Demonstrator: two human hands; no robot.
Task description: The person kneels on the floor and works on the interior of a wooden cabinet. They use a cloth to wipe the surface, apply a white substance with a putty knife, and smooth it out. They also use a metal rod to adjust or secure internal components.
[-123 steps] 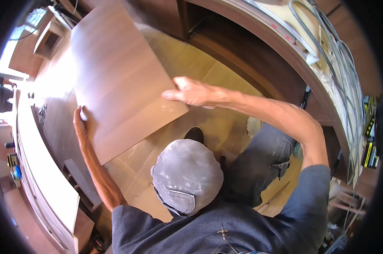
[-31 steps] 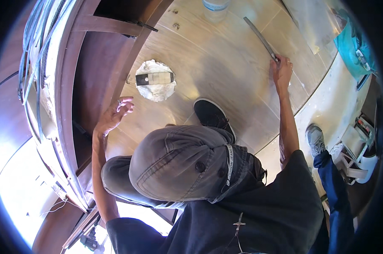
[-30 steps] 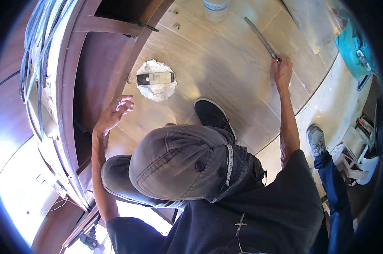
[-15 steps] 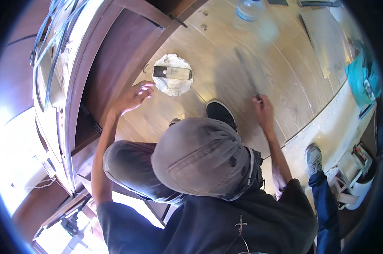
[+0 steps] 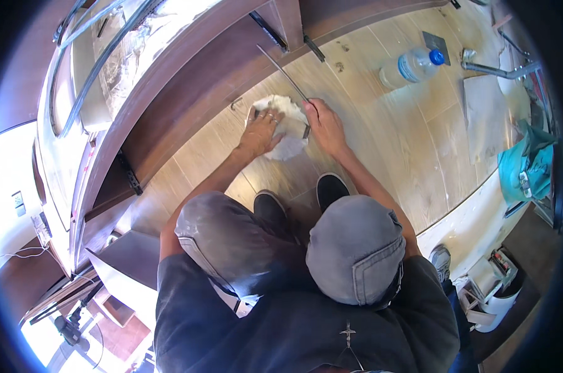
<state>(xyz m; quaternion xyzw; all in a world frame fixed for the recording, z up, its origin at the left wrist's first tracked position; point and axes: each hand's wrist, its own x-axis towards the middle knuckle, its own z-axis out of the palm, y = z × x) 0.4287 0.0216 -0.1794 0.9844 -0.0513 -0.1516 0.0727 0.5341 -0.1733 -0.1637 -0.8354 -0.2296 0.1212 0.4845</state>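
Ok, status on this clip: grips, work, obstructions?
Left grip over the round white pad. Right grip, beside it, closed on a thin rod. Plastic bottle off right, clear of both.

1. Exposure: lower-left background burnt out to white; floor moderately bright, warm in tone.
2. Light: strongest on the left side; its exact source cannot be determined.
3. Shadow: the recess of the cabinet is dim; shade lies between the shoes.
4. Glare: white patch pale, with little detail.
5. Distortion: cabinet edge bows; black vignette, blue-fringed at left.
6. Definition: right hand and rod legible.
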